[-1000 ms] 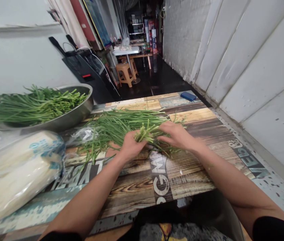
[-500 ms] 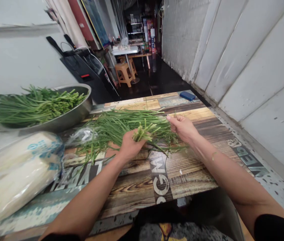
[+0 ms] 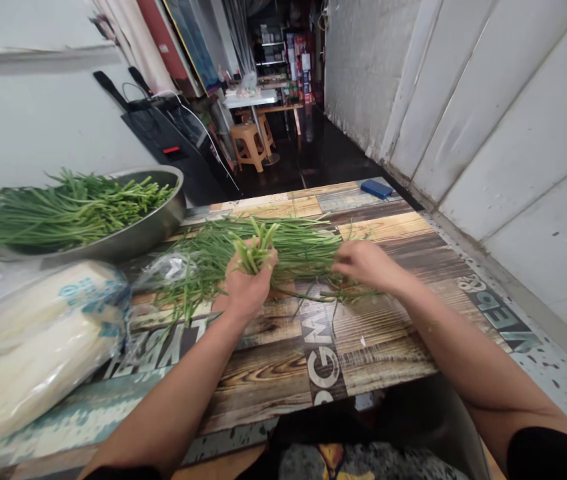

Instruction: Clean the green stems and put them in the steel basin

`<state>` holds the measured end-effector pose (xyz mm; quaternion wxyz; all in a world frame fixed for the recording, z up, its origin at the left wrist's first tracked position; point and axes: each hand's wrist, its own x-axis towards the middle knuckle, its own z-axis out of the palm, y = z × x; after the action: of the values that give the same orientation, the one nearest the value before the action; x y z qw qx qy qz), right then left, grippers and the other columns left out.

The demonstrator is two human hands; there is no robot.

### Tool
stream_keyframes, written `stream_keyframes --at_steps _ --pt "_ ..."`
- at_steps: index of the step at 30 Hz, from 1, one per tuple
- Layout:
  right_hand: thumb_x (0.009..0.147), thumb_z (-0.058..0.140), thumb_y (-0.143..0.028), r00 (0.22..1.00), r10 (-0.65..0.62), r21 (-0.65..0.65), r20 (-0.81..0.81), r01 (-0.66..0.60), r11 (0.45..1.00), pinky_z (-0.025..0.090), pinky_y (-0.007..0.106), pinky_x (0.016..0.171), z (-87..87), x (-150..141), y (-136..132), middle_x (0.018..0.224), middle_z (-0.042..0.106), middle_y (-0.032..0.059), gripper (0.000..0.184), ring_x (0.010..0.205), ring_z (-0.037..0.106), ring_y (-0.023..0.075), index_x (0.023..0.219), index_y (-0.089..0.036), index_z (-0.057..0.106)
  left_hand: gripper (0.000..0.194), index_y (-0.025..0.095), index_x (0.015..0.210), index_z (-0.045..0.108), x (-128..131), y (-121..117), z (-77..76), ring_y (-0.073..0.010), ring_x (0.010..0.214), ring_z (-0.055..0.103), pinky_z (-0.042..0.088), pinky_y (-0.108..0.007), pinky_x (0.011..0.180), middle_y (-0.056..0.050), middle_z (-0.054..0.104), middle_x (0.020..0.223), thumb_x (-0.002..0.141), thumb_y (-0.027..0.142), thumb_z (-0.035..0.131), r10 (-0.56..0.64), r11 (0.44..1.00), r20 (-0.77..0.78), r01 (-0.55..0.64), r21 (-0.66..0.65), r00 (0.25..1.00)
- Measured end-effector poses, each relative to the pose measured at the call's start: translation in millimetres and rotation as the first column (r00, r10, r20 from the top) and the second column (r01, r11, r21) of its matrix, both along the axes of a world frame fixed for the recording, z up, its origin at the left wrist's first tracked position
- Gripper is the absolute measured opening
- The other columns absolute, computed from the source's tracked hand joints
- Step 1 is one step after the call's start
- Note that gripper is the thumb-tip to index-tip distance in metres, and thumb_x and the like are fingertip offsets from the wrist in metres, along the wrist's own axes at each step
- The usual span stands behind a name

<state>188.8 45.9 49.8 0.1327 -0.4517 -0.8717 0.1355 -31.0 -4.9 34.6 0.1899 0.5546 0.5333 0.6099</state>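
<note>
My left hand [image 3: 247,287] is closed round a bunch of garlic chives [image 3: 254,250], its pale cut stem ends sticking up above the thumb. Beneath and beyond it, a loose heap of garlic chives [image 3: 298,243] lies across the wood-patterned table [image 3: 263,380]. At the heap's right end is my right hand [image 3: 366,265], with fingers curled down and pressed together by the stem ends. What those fingers hold, if anything, is hidden. Thin trimmings [image 3: 351,293] lie below the right hand.
A steel bowl [image 3: 171,200] piled with more garlic chives stands at the left. Nearer, a clear bag with pale contents [image 3: 48,340] lies beside crumpled plastic [image 3: 173,267]. A blue box [image 3: 376,189] sits near the far right corner. Beyond are a white table [image 3: 251,100] and stools [image 3: 248,147].
My left hand has moved left and turned, so the bunch's stem ends now point upward. My right hand has turned over, fingers now pointing down and left, a little lower.
</note>
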Motion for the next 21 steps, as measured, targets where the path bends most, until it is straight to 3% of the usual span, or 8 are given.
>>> stream_keyframes --at_steps 3,6,12,16,18,21 --pt "0.080 0.061 -0.024 0.917 -0.114 0.072 -0.382 0.152 0.986 0.041 0.027 0.067 1.1 9.5 11.1 0.080 0.069 0.0052 0.011 0.073 0.060 0.0166 0.079 -0.017 0.071 0.024 0.016 0.088 0.063 0.2 -1.5 -1.8 -0.0144 0.075 0.064 0.052 -0.024 0.072 -0.003 0.068 0.078 0.075 0.036 0.069 0.027 1.000 -0.043 -0.027 -0.004 0.999" --pt "0.078 0.063 -0.026 0.795 -0.043 0.024 -0.605 0.072 0.997 0.044 0.028 0.067 -1.5 6.8 11.2 0.081 0.069 0.0043 0.011 0.073 0.060 0.0161 0.079 -0.018 0.071 0.020 0.016 0.081 0.065 1.5 -3.3 -3.7 -0.0143 0.069 0.064 0.052 -0.023 0.069 -0.002 0.068 0.072 0.076 0.035 0.067 0.006 0.997 -0.079 -0.012 -0.076 0.997" --pt "0.076 0.063 -0.028 0.660 0.000 -0.150 -0.751 -0.171 0.974 0.047 0.031 0.074 -3.9 -8.0 -0.5 0.083 0.069 0.0039 0.013 0.079 0.062 0.0163 0.080 -0.017 0.068 0.024 0.015 0.095 0.070 4.1 -3.9 -7.9 -0.0170 0.089 0.065 0.051 -0.027 0.083 -0.007 0.071 0.096 0.082 0.033 0.061 -0.141 0.988 -0.108 0.133 -0.072 0.984" --pt "0.074 0.065 -0.027 0.583 -0.021 -0.237 -0.812 -0.296 0.925 0.048 0.029 0.070 -9.2 -17.3 -5.3 0.079 0.066 0.0024 0.012 0.073 0.061 0.0139 0.079 -0.017 0.064 0.017 0.017 0.087 0.071 6.5 -3.5 -11.3 -0.0160 0.084 0.062 0.049 -0.025 0.077 -0.006 0.069 0.086 0.081 0.029 0.061 -0.252 0.967 -0.297 0.249 -0.050 0.921" --pt "0.075 0.063 -0.029 0.560 -0.108 -0.338 -0.822 -0.326 0.883 0.047 0.026 0.060 -13.2 -22.2 -7.5 0.070 0.064 -0.0002 0.015 0.061 0.057 0.0115 0.084 -0.017 0.060 0.014 0.017 0.078 0.069 6.9 -2.2 -15.5 -0.0146 0.076 0.060 0.048 -0.024 0.071 -0.004 0.066 0.077 0.080 0.029 0.062 -0.260 0.965 -0.295 0.249 -0.077 0.919" --pt "0.074 0.064 -0.032 0.561 -0.232 -0.501 -0.794 -0.390 0.773 0.042 0.022 0.048 -16.2 -27.6 -10.6 0.060 0.059 -0.0049 0.027 0.050 0.052 0.0092 0.095 -0.019 0.054 0.015 0.016 0.071 0.066 5.9 1.6 -24.9 -0.0131 0.066 0.059 0.047 -0.022 0.064 -0.003 0.064 0.070 0.078 0.029 0.065 -0.215 0.972 -0.179 0.193 -0.131 0.960"
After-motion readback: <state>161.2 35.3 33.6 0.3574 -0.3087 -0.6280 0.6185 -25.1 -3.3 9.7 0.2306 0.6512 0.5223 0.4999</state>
